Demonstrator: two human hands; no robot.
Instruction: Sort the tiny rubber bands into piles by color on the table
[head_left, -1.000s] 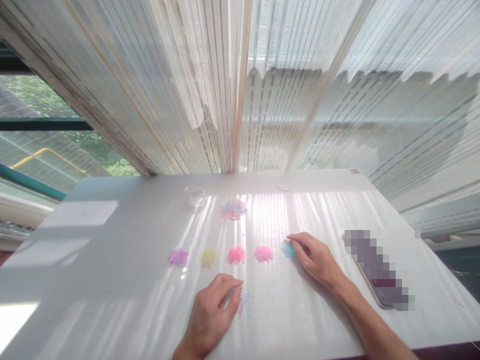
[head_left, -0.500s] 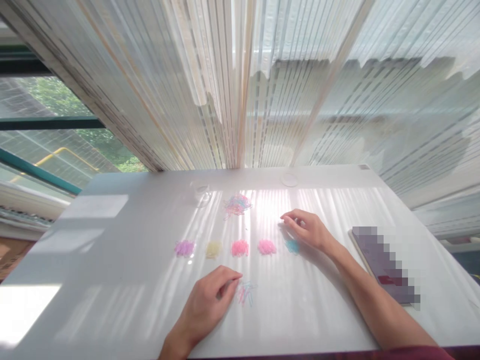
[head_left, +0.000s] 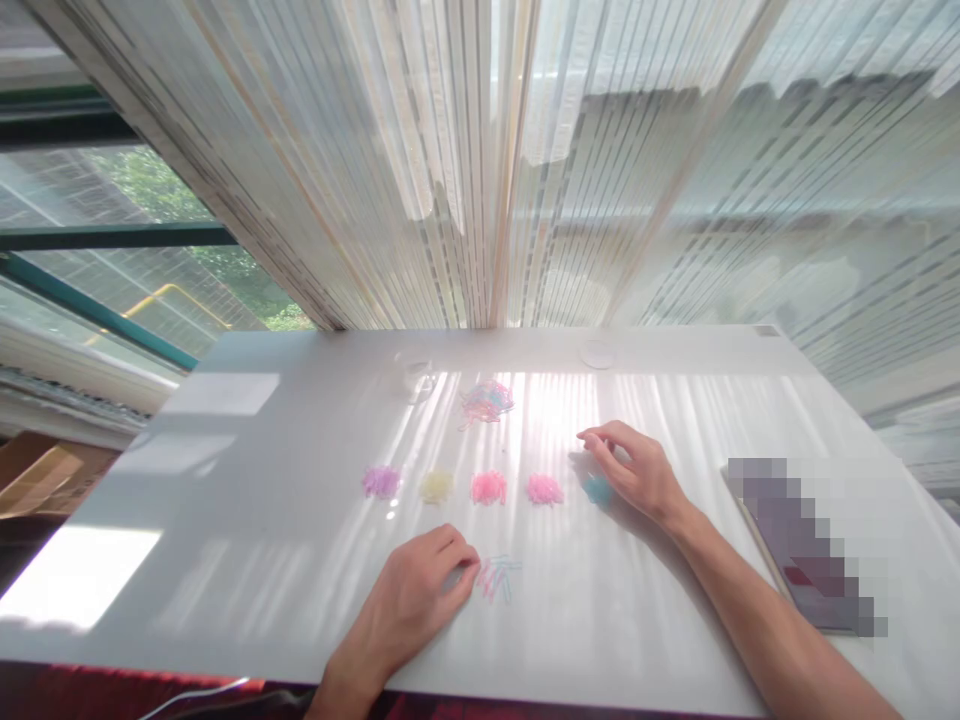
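Note:
My left hand (head_left: 420, 585) rests on the table, thumb and forefinger pinched at the left edge of a small loose pile of pink and blue thin pieces (head_left: 499, 578). Any piece between those fingertips is too small to make out. My right hand (head_left: 634, 465) hovers beside and partly over a blue pile (head_left: 595, 488), its fingertips together; what they hold, if anything, cannot be seen. In a row to the left lie a pink pile (head_left: 545, 489), a coral-red pile (head_left: 489, 487), a yellow pile (head_left: 436, 487) and a purple pile (head_left: 382, 482). Farther back sits a larger mixed-colour pile (head_left: 487, 401).
A clear container (head_left: 418, 380) stands at the back left of the white table (head_left: 285, 560). A clear round lid (head_left: 597, 354) lies near the back edge. To the right of my forearm is a phone-like device (head_left: 802, 560), partly pixelated. Blinds (head_left: 480, 200) hang behind the table.
The camera view has shifted slightly. My left fingertips have drawn a little left and nearer to me, beside the small mixed pile. My right hand keeps nearly the same place by the blue pile.

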